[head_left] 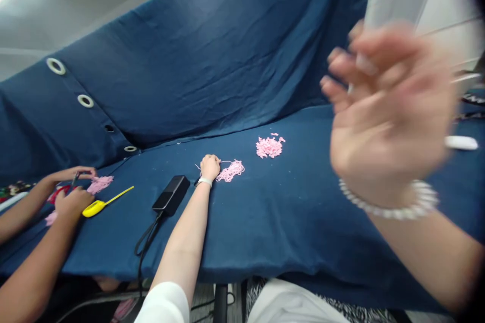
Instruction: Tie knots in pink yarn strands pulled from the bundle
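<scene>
My left hand (pixel 209 166) rests far out on the blue cloth, fingers curled, touching a tangle of pink yarn (pixel 230 171). A white band sits on that wrist. My right hand (pixel 382 111) is raised close to the camera and smeared by motion; its fingers look bent, and a small pale thing seems pinched at the fingertips, but I cannot make it out. A pearl bracelet (pixel 390 205) circles the right wrist. A heap of short pink yarn pieces (pixel 269 146) lies beyond the left hand.
A black power adapter (pixel 171 195) with its cable lies left of my arm. Another person's hands (pixel 71 202) work at the far left beside pink yarn (pixel 99 183) and a yellow tool (pixel 99 205). A blue curtain with eyelets (pixel 85 101) rises behind the table. A white object (pixel 461 143) lies at the right.
</scene>
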The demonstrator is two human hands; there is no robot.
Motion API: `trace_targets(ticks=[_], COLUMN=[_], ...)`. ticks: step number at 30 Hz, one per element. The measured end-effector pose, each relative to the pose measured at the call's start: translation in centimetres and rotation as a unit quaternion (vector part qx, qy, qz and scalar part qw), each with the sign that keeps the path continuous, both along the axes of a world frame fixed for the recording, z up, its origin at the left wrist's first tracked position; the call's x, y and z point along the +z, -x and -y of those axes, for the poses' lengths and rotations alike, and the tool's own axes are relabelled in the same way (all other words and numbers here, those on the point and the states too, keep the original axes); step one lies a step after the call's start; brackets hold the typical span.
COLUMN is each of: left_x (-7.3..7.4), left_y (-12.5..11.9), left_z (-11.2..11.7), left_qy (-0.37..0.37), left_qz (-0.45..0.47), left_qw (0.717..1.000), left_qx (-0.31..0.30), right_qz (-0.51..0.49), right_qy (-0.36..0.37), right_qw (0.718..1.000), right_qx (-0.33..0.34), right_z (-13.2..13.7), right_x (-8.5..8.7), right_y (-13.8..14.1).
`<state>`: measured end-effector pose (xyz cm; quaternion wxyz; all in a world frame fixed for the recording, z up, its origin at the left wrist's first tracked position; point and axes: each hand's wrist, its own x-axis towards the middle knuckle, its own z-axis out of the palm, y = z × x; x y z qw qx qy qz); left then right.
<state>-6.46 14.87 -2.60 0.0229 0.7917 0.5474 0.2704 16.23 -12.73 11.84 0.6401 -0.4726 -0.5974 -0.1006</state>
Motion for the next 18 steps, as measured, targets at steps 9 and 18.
trace_targets(ticks=[9, 18], left_x=[2.4, 2.5], left_y=[-0.3, -1.1], left_z=[0.5, 1.5], left_qy=[-0.004, 0.006], left_qz=[0.057, 0.1], left_qw=[0.998, 0.995], left_qx=[-0.007, 0.004], right_qz=[-0.041, 0.033], right_qy=[0.088, 0.126], right_qw=[0.993, 0.989], right_qx=[0.064, 0.069], right_z=[-7.6, -7.5], right_x=[-11.6, -12.6], right_y=[-0.8, -0.4])
